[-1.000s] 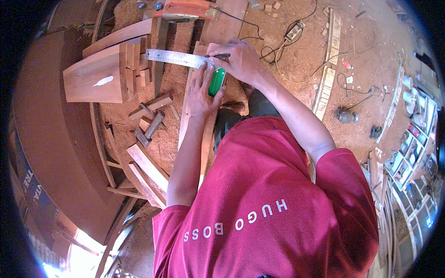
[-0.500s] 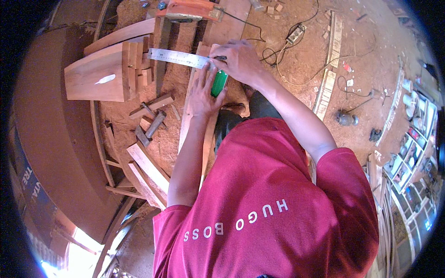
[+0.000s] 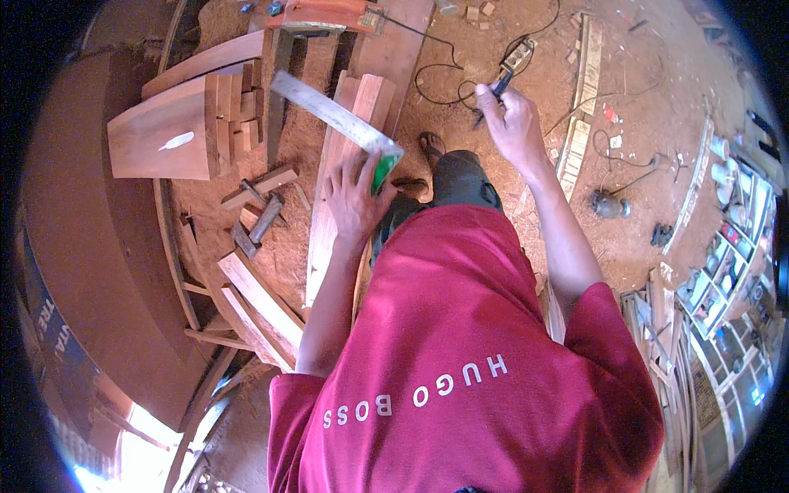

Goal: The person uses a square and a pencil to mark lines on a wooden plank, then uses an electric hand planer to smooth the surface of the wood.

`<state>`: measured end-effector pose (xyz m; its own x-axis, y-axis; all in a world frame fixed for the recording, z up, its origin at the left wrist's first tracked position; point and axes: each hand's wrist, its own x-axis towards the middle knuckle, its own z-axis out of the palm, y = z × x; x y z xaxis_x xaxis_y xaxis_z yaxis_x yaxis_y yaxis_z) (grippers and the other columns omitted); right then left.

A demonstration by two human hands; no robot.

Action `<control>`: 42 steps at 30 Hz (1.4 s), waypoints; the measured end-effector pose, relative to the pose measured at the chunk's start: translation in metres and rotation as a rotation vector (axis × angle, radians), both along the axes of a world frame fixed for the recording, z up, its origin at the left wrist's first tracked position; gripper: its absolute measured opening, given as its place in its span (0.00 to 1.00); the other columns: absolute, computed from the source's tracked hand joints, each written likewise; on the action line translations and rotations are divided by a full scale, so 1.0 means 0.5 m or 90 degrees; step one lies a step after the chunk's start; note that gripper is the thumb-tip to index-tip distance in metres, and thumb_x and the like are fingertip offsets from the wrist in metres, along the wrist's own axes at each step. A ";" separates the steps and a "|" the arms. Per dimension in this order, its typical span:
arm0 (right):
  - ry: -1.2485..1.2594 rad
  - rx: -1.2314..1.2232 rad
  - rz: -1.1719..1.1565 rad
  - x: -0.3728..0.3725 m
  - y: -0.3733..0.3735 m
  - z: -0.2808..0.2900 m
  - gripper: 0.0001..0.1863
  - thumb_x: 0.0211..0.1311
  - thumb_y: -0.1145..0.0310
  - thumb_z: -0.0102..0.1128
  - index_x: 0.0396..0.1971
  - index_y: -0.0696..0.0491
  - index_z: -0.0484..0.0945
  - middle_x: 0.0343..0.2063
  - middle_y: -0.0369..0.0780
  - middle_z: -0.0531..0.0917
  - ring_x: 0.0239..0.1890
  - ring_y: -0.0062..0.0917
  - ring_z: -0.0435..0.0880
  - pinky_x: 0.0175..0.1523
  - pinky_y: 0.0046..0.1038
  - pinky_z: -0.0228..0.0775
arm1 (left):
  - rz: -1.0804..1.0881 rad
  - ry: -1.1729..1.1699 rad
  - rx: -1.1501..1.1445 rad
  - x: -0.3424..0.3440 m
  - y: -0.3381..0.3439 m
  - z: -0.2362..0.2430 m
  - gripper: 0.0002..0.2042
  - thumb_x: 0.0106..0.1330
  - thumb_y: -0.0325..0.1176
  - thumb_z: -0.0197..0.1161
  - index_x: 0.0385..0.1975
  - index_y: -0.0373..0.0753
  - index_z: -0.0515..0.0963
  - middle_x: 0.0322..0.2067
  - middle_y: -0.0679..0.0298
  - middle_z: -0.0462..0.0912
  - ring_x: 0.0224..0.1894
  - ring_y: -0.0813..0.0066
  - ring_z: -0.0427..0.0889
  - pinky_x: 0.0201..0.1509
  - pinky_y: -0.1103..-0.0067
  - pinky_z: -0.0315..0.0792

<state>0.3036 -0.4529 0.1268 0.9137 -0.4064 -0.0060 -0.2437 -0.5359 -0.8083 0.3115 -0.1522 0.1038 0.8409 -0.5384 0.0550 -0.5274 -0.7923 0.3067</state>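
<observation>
My left hand (image 3: 355,197) grips the green handle of a try square (image 3: 329,109), fingers bent round it. Its silver blade slants up and to the left, across a long pale timber (image 3: 374,100). Beneath that hand and forearm lies a board (image 3: 323,246) running lengthwise. Off to the right, my right hand (image 3: 518,131) is raised away from the timber. Pinched between its thumb and fingers is a slim black pen (image 3: 504,80); its exact kind is hard to make out.
Stacked wood blocks (image 3: 160,131) stand at the left, with a hammer (image 3: 265,220) lower down. Loose planks (image 3: 263,300) lie near my left forearm. A power strip (image 3: 518,54) with cables rests on the sawdust-covered floor at the upper right. An orange piece (image 3: 329,14) sits at the top.
My right hand has lifted off the timber and swung right with the pen. The try square has tilted and moved toward me in my left hand, its blade turning clockwise.
</observation>
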 end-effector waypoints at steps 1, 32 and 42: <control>0.087 -0.009 0.013 -0.005 -0.008 0.004 0.22 0.73 0.54 0.52 0.32 0.60 0.79 0.21 0.50 0.80 0.26 0.47 0.81 0.34 0.41 0.72 | 0.004 0.023 -0.030 -0.025 0.011 0.005 0.29 0.52 0.40 0.70 0.58 0.47 0.76 0.52 0.57 0.76 0.49 0.51 0.77 0.57 0.63 0.69; -0.001 -0.347 1.493 -0.063 0.817 0.035 0.22 0.59 0.66 0.63 0.53 0.58 0.77 0.45 0.52 0.82 0.51 0.49 0.78 0.57 0.44 0.70 | 1.540 -0.740 -1.150 -0.482 0.285 -0.149 0.10 0.74 0.39 0.56 0.42 0.41 0.67 0.27 0.65 0.77 0.26 0.78 0.79 0.29 0.80 0.73; -0.018 -0.474 1.542 -0.093 0.893 0.006 0.24 0.64 0.64 0.63 0.58 0.55 0.74 0.48 0.49 0.81 0.50 0.45 0.79 0.56 0.40 0.71 | 1.604 -0.585 -0.846 -0.440 0.355 -0.132 0.18 0.74 0.43 0.56 0.45 0.33 0.62 0.36 0.48 0.77 0.39 0.53 0.79 0.46 0.62 0.71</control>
<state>0.2570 -0.0065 0.1296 -0.3837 0.8370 -0.3900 0.8697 0.1855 -0.4574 0.0914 0.0254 0.0379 -0.6238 0.7400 -0.2515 -0.0433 0.2886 0.9565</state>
